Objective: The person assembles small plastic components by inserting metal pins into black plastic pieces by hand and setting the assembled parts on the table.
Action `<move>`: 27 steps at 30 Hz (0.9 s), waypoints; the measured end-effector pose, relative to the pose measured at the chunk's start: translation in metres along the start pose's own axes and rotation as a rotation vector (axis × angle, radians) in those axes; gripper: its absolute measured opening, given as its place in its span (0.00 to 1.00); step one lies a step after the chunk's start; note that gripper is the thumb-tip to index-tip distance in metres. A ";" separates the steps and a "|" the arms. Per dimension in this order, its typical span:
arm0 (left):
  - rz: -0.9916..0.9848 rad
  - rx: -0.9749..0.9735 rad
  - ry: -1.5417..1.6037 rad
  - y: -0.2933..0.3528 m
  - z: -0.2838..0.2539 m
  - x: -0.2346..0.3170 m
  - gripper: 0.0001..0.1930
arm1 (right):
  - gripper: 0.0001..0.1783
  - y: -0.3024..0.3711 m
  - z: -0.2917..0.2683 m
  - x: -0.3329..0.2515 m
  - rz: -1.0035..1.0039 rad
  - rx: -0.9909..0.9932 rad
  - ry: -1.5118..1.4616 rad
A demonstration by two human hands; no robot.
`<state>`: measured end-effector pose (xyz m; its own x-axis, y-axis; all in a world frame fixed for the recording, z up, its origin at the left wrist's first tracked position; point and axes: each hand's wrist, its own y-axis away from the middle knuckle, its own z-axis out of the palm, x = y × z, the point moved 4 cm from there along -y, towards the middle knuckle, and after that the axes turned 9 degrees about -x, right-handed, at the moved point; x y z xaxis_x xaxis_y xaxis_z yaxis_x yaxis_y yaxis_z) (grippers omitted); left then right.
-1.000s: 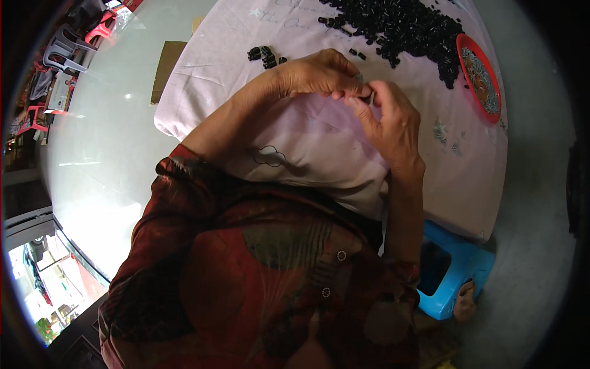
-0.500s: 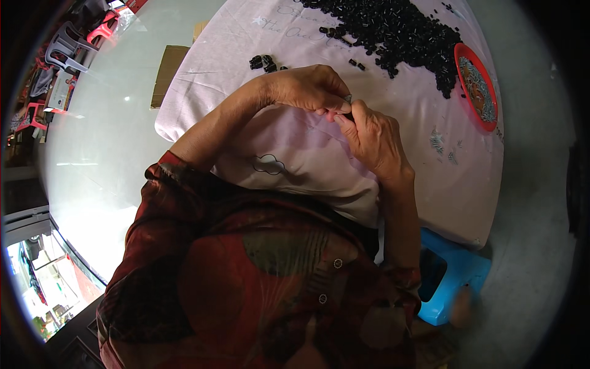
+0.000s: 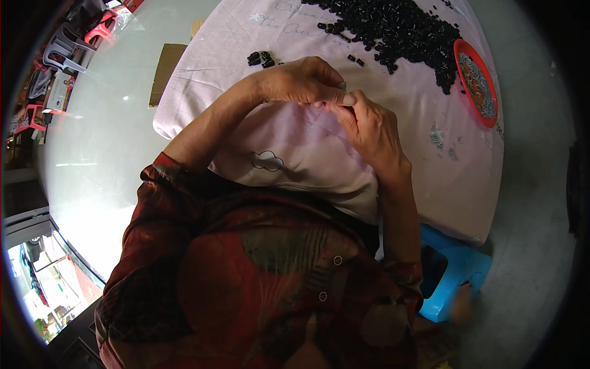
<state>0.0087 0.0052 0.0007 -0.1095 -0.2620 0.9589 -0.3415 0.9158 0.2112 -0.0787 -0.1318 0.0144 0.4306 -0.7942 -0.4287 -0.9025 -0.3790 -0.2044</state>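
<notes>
My left hand (image 3: 306, 83) and my right hand (image 3: 376, 128) meet above the near part of the cloth-covered table (image 3: 455, 197). The fingertips of both are pinched together and touching. Something small and pale shows at the left fingertips, and a dark spot lies between the right thumb and forefinger; the fingers hide what these are. Beyond the hands spreads a big heap of small black cylindrical parts (image 3: 399, 34). Two loose black parts (image 3: 356, 60) lie nearer, and a little cluster of black pieces (image 3: 261, 59) sits beyond my left wrist.
At the table's right edge stands a red dish (image 3: 457, 54) holding many thin silvery metal pieces. More silvery pieces (image 3: 437, 138) lie loose on the cloth. A blue plastic stool (image 3: 458, 261) is at the lower right. Brown cardboard (image 3: 167, 74) lies left of the table; chairs (image 3: 66, 46) stand farther off.
Both hands have shifted slightly up and left in the picture, still pinched together. The left thumb now reaches over the right fingertips. The parts on the table look the same.
</notes>
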 end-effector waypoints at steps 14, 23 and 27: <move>-0.041 0.658 -0.874 0.068 -0.069 0.007 0.09 | 0.17 0.100 -0.080 0.114 0.753 0.168 0.512; 0.187 0.620 -0.920 -0.071 -0.040 0.003 0.11 | 0.08 0.095 -0.079 0.104 0.629 0.542 0.426; 0.192 0.652 -0.802 -0.080 -0.044 0.000 0.08 | 0.09 0.097 -0.080 0.104 0.636 0.593 0.224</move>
<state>0.0768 -0.0543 -0.0083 -0.7199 -0.4725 0.5085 -0.6632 0.6845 -0.3029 -0.1217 -0.2891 0.0207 -0.2168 -0.8676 -0.4475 -0.7953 0.4228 -0.4345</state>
